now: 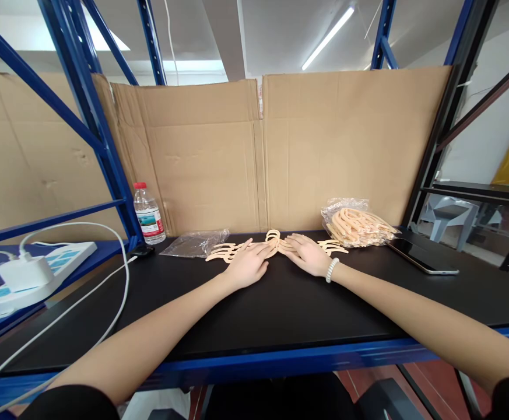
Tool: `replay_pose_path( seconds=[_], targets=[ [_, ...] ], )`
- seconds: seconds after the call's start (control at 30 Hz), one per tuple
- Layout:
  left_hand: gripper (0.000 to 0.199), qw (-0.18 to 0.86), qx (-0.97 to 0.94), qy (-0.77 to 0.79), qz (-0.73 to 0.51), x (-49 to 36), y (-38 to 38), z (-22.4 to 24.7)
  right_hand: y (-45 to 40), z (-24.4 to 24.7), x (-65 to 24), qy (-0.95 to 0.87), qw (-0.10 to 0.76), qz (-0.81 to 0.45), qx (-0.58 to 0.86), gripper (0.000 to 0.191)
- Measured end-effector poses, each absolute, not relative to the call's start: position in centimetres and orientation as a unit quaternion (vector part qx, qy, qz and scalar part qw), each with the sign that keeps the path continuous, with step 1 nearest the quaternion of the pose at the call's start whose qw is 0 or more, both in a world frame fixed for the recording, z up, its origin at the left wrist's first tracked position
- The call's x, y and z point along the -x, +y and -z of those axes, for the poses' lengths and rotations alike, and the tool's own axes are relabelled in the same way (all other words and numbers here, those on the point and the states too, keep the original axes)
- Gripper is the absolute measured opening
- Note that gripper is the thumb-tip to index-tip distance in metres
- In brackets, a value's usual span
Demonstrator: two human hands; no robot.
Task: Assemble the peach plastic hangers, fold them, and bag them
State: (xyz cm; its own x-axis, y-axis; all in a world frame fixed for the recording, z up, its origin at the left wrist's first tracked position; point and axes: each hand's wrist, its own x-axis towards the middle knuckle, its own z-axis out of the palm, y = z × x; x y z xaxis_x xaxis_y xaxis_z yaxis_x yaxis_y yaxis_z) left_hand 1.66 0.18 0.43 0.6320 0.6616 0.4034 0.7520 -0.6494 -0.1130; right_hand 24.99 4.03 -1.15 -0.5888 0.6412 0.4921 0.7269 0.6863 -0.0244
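Several cream-coloured clothes hangers (273,238) lie overlapped on the black tabletop, their curved hooks gathered in the middle and their arms fanning out to both sides. My left hand (248,265) rests palm down on the left arms of the hangers, fingers stretched toward the centre. On the right arms lies my right hand (307,255), also palm down with its fingers extended, a pale beaded bracelet at its wrist. Both hands are open. The fingers cover part of the hangers. Just behind my right hand sits a clear plastic bag (339,205) with a bundle of similar cream-coloured pieces (359,226).
A flat clear plastic bag (195,243) lies left of the hangers, near a water bottle (149,216). A phone (423,255) is at the right. White cables run from a power strip (68,262) across the left side. Cardboard (350,140) walls the back.
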Motion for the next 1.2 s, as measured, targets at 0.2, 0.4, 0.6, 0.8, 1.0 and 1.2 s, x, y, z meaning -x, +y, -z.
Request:
replay_pose_path(
  seconds=[0.2, 0.4, 0.6, 0.8, 1.0, 1.2],
  targets=[
    [0.032, 0.079, 0.938, -0.296, 0.162, -1.7, -3.6, -0.5, -1.8, 0.6, -27.9, -0.934, 0.243, -0.014, 0.260, 0.034],
    [0.028, 0.044, 0.945, -0.295, 0.136, -1.9, -4.4, -1.3, -1.7, -0.5, -28.1, -0.901, 0.283, -0.153, 0.290, 0.032],
    [0.028, 0.037, 0.947, -0.293, 0.127, -1.8, -4.3, -1.4, -1.3, -0.3, -28.7, -0.873, 0.280, -0.251, 0.309, 0.031],
    [0.030, 0.024, 0.950, -0.288, 0.116, -1.7, -4.2, -1.5, -0.3, 0.2, -29.5, -0.822, 0.312, -0.325, 0.349, 0.034],
    [0.030, 0.028, 0.949, -0.299, 0.099, -1.8, -4.4, -1.6, -0.6, 0.1, -29.4, -0.835, 0.281, -0.327, 0.342, 0.027],
    [0.030, 0.026, 0.949, -0.296, 0.104, -1.8, -4.3, -1.6, -1.0, 0.1, -29.1, -0.842, 0.276, -0.313, 0.342, 0.025]
  ],
)
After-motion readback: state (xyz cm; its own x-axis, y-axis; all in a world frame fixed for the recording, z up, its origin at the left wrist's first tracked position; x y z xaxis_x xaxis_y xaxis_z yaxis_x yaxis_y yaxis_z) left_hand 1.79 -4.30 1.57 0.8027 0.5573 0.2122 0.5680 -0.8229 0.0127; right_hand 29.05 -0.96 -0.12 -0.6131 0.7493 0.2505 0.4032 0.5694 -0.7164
